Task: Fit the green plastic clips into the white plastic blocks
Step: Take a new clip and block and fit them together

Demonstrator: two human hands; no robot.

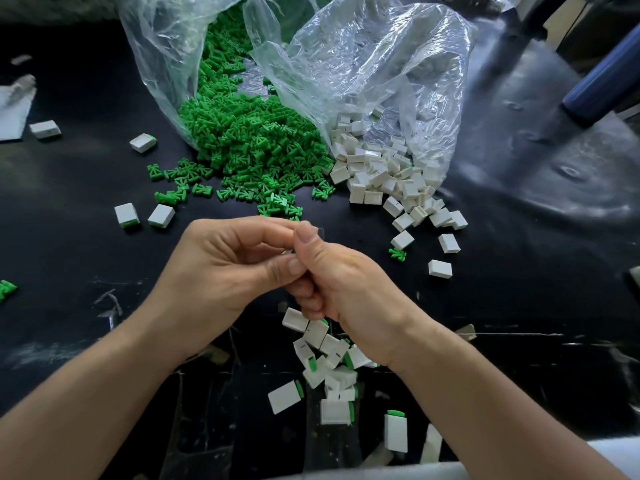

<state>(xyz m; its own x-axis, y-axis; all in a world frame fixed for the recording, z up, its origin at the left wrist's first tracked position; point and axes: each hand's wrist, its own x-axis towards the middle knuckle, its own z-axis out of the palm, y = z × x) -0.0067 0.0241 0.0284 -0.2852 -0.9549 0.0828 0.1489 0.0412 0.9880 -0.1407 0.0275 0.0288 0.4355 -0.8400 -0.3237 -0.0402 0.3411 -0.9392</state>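
**Both hands close on one small piece above the tabletop**

We see the green clips (249, 140) as small, bright, flat pieces with prongs. They spill in a thick heap from the mouth of a clear plastic bag (162, 64) at the far middle of the black tabletop (69, 237). Just to their right, the white blocks (384, 171) are small, plain rectangular boxes. They tumble from a second clear bag (374, 57), and the two heaps touch where they meet. Stray blocks and clips lie around both heaps, and one loose clip (397, 253) lies near the right hand.

Close to us, under the right wrist, lies a pile of fitted blocks (325, 355), each white with a green edge showing at one end. Two more blocks (127, 215) sit apart on the left, beside the scattered clips.

The left hand (221, 268) and the right hand (339, 282) meet in the middle of the view, raised above the tabletop, with bare forearms coming in from the lower corners. The left fingers curl over, with the thumb underneath. The right thumb stands up against the left fingertips, and the other right fingers fold into the palm. Each grip is closed on the held piece (289, 251), of which we see only a sliver of white and green. We cannot tell which hand has the block and which has the clip.
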